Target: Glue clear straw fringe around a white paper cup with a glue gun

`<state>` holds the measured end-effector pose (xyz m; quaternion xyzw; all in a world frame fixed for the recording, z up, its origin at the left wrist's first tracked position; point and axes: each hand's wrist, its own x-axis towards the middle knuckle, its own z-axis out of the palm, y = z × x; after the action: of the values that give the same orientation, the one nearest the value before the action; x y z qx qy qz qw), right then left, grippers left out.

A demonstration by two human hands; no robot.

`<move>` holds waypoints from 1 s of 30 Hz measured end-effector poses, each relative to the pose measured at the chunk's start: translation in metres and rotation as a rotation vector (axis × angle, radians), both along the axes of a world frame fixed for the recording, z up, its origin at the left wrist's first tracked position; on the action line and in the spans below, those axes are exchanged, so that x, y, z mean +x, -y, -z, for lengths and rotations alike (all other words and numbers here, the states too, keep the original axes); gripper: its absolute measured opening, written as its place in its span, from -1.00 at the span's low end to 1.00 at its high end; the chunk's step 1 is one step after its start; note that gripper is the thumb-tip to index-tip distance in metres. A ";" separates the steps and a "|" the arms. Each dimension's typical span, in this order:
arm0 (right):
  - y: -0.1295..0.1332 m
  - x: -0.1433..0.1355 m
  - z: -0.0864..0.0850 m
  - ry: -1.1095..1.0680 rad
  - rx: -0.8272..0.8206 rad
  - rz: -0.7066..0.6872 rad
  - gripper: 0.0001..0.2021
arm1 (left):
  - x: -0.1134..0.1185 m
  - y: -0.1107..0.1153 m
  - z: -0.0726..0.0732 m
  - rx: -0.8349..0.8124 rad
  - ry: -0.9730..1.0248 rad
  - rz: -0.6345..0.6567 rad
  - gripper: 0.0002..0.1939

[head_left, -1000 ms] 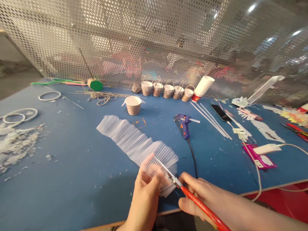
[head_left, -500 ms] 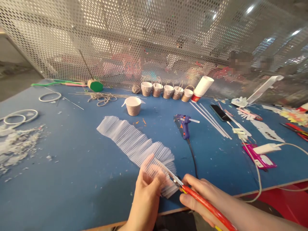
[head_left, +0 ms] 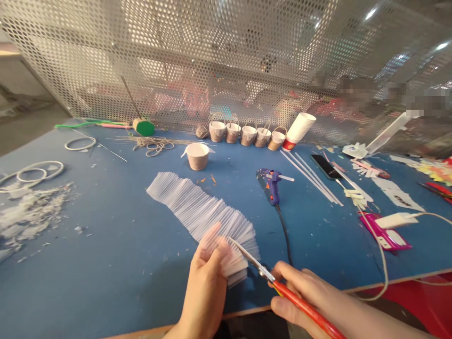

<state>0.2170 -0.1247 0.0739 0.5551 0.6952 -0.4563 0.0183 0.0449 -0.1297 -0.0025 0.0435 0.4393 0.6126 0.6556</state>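
A long strip of pleated white translucent material runs diagonally over the blue table. Its near end is pinched between the thumb and fingers of my left hand. My right hand is wrapped round scissors with red handles. Their blades point up and left and lie across the pleats, just right of my left fingertips. Beyond the strip stands a twine-covered cup with white material sticking out at its rim. A blue glue gun lies to the right of the strip.
Small basket-like cups and stacked paper cups line the perforated screen. White scraps and rings lie left. At right are a phone, a pink packet and a white cable.
My left hand has shifted slightly left with the near end of the strip. The scissors and my right hand sit a little lower and further right. The whole view has shifted slightly.
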 end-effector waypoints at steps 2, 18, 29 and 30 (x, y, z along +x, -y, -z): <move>-0.002 0.000 0.001 0.032 -0.020 -0.082 -0.77 | 0.000 0.000 0.000 0.030 0.014 0.018 -0.37; -0.014 -0.005 -0.005 0.075 -0.083 -0.181 -0.75 | 0.002 0.005 0.005 0.082 0.016 0.066 -0.36; -0.016 -0.008 0.001 0.067 -0.068 -0.149 -0.65 | 0.003 0.007 0.009 0.119 -0.009 0.075 -0.35; -0.015 -0.006 0.002 0.060 -0.070 -0.150 -0.62 | 0.003 0.008 0.010 0.118 -0.016 0.077 -0.35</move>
<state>0.2106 -0.1101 0.0723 0.5142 0.7175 -0.4607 0.0928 0.0480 -0.1374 -0.0128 0.1038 0.4056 0.6116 0.6713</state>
